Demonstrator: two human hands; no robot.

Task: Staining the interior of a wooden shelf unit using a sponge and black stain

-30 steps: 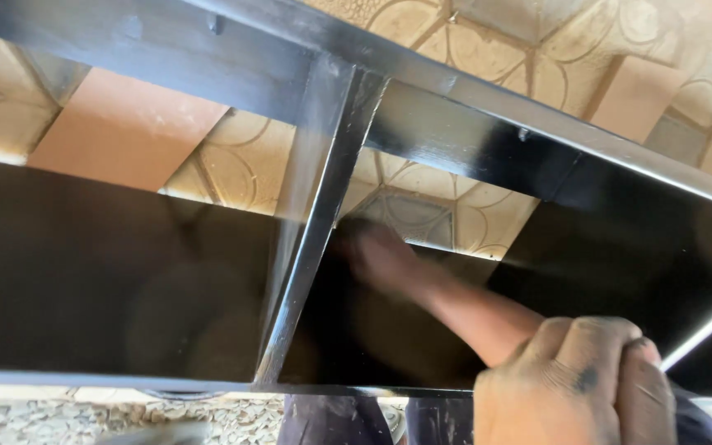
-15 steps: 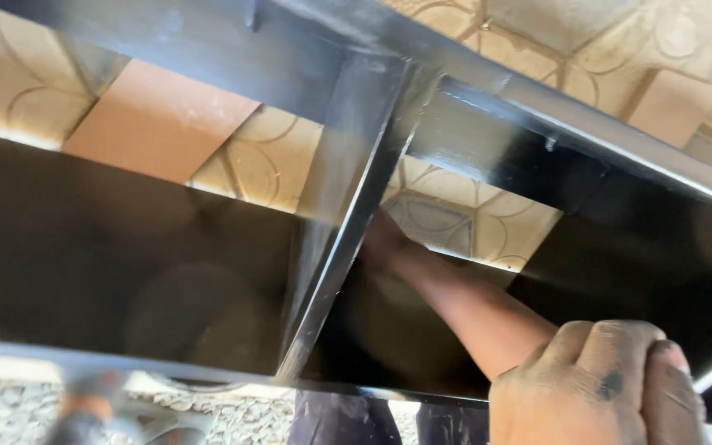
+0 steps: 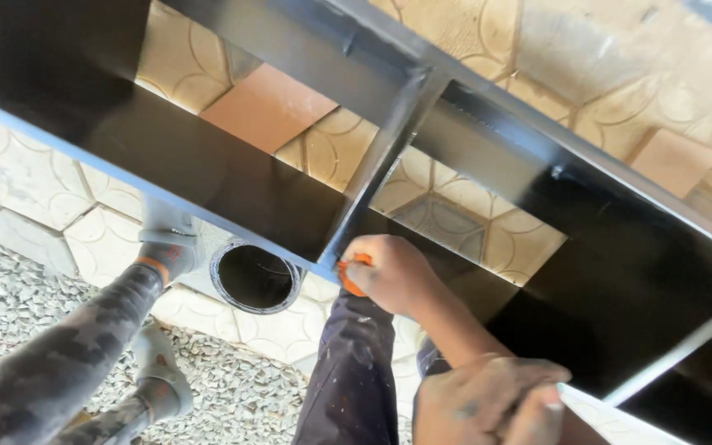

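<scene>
A glossy black metal frame (image 3: 232, 177) with a cross bar (image 3: 381, 165) spans the view above patterned paving. My right hand (image 3: 393, 272) reaches under the frame and grips a small orange-handled tool (image 3: 349, 276) at the foot of the cross bar. At the bottom of the view, my left hand (image 3: 488, 404) is curled over the frame's near edge. My dark trouser legs (image 3: 348, 379) show below the frame.
Another person's arm in a camouflage sleeve (image 3: 59, 354) with a grey glove (image 3: 166, 243) reaches beside a round open can with a dark inside (image 3: 257, 276). Their second gloved hand (image 3: 154, 363) is lower. Gravel (image 3: 35, 305) covers the ground at left.
The view has swung so the frame's lower edge, the can and the other person's arms now show. My right hand has pulled back to the foot of the cross bar.
</scene>
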